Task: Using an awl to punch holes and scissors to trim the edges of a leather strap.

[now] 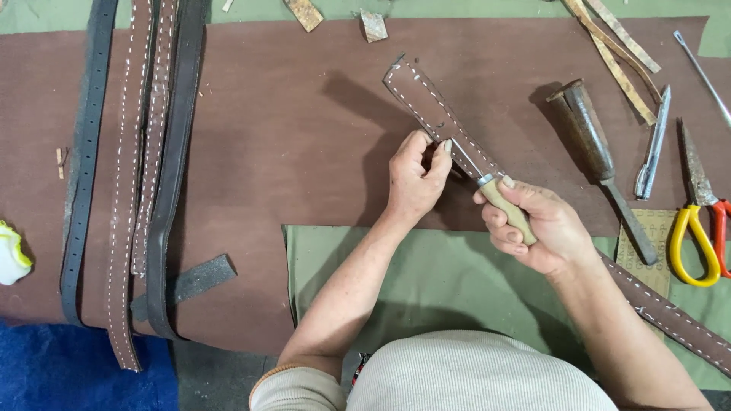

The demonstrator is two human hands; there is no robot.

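My left hand [415, 179] grips a brown leather strap [419, 95] with white stitching along both edges, holding it up at an angle above a large brown leather sheet [289, 144]. My right hand [537, 224] is closed around the pale wooden handle of a knife [502, 202]. The knife's metal blade lies against the strap just beside my left thumb. The strap's far end points up and left.
Several stitched leather straps and dark belts [141, 167] lie at the left. At the right are a rusty metal punch tool [590, 144], a slim metal tool [653, 148], scissors with yellow and red handles [697, 221] and another stitched strap [670, 316]. Green cloth [426, 274] covers the table.
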